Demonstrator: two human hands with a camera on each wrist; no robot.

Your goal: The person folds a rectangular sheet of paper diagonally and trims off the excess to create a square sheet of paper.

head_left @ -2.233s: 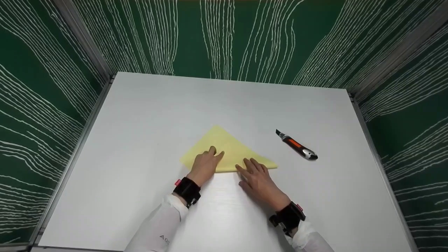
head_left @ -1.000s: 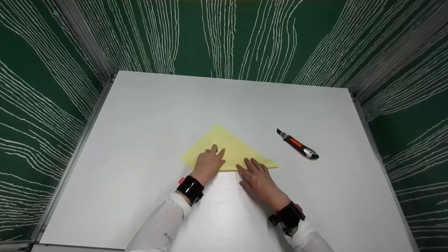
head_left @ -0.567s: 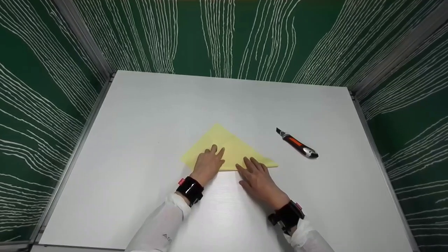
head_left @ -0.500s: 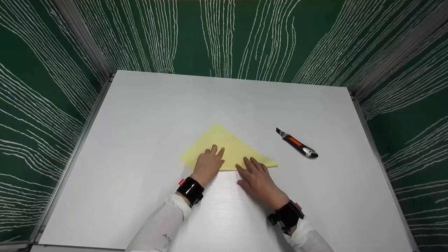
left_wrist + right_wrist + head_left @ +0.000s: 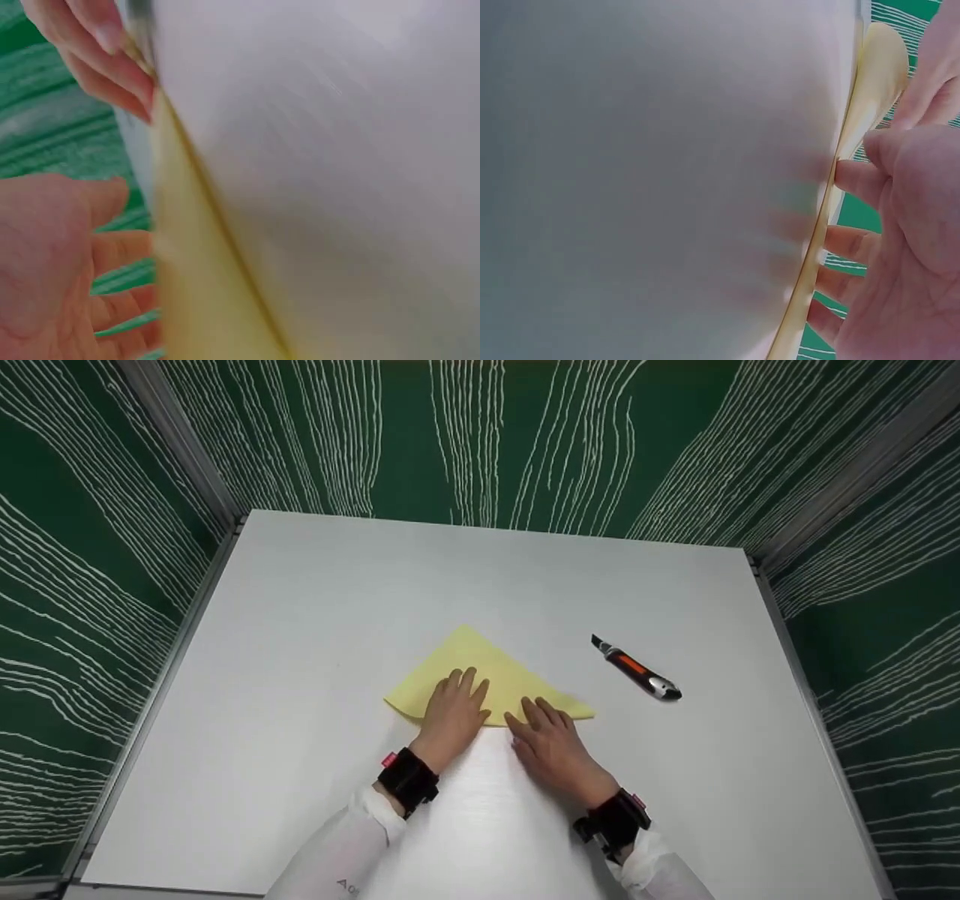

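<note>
A yellow sheet of paper (image 5: 480,660), folded into a triangle, lies on the white table with its folded edge toward me. My left hand (image 5: 454,716) rests on its left half near the fold, fingers extended. On the right half, my right hand (image 5: 555,750) touches the paper by the fold with spread fingertips. In the left wrist view the left hand (image 5: 45,262) has its fingers straight against the paper (image 5: 202,285). The right wrist view shows the right hand (image 5: 922,240) with fingertips along the paper's edge (image 5: 806,277). The paper's left end is raised slightly.
A utility knife (image 5: 637,671) with a black and orange handle lies right of the paper, its blade end pointing away to the left. The white table (image 5: 300,607) is framed by metal rails, with green walls (image 5: 420,435) marked with white lines behind.
My left hand has slid slightly right along the paper near the fold, and the paper's left corner has lifted a little. My right hand stays almost still.
</note>
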